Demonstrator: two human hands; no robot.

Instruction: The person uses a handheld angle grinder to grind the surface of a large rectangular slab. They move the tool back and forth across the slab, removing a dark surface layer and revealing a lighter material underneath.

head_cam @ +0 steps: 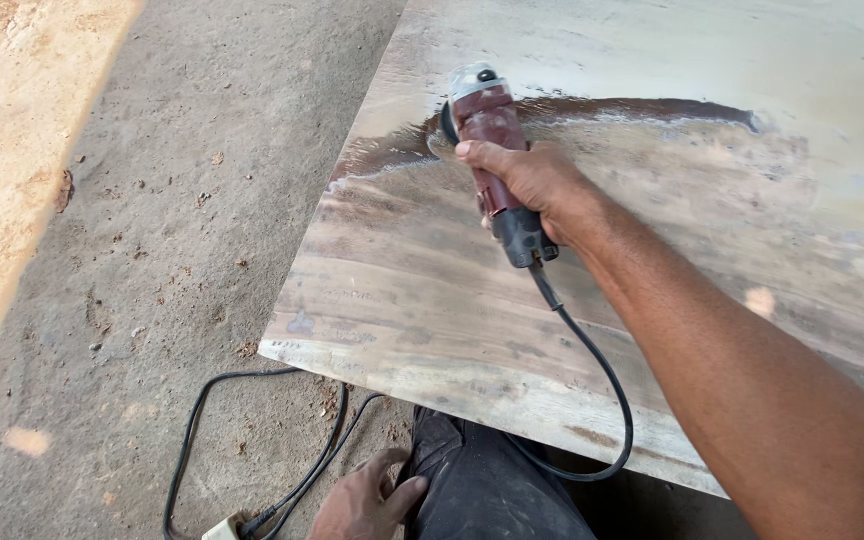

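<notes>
**Grinding the big panel near its left edge**

Clamping the right hand (527,180) around the waist of the dark red angle grinder with the grey head (487,115), grip closed fully on the body, thumb lying across the top. Pressing the disc end down onto the large, flat, pale weathered panel (432,290), close to the panel's left edge and well up from its near left corner, right at the left end of the dark brown unworked band (632,108). Resting the left hand (362,500) on the knee in dark trousers (482,480), fingers apart, holding nothing.

Judging the work: probably best sweeping in slow, overlapping passes along the band, holding the disc shallow to the surface and not digging its rim in. Easing the pressure when nearing the left edge, where a disc running off could catch and kick. One-handed holding likely giving less control there.

Trailing the black power cable (602,380) from the grinder's tail in a loop across the panel, over the near edge and down beside the knee; worth minding on any pull back toward the body. Noting more black cable (192,420) curving over the dusty grey concrete floor (172,200) to a pale socket block (224,527) just beside the left hand.

Having open panel surface to the right and toward the far edge for long strokes; finding floor strewn with small wood scraps beyond the left edge.
</notes>
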